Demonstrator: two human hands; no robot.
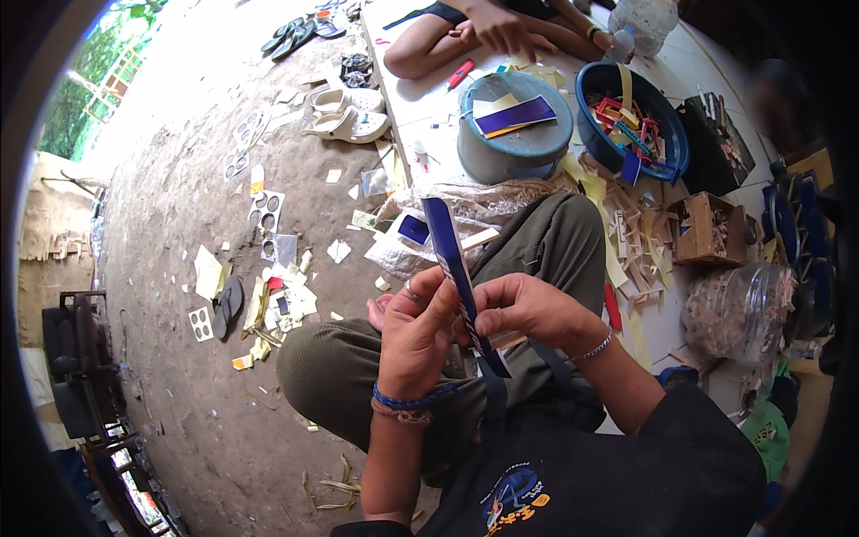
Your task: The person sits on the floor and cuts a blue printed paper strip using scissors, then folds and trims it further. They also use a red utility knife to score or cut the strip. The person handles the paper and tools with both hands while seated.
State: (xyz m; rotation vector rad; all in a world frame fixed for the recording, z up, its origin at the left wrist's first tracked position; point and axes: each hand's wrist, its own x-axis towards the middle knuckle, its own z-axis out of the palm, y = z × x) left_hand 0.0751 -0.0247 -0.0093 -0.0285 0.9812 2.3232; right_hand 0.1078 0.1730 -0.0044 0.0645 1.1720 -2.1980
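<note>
A long, narrow dark blue strip (445, 237) with pale edges stands tilted in front of me, above my lap. My left hand (414, 329) pinches it from the left, thumb along its face. From the other side, my right hand (530, 309) grips its lower part between thumb and fingers. The strip looks like printed card or sticker sheet; its exact kind I cannot make out. Beyond it, a white piece with a dark blue patch (413, 230) lies on a crumpled woven sack (483, 202).
An upturned bucket (516, 148) bears a blue sheet (515, 116). Beside it is a blue basin (595, 85) of coloured pieces. Wooden pieces (637, 228), a wooden box (711, 228) and a clear jar (738, 311) stand right. Another person's hand (501, 31) shows at the top; paper scraps litter the dirt floor.
</note>
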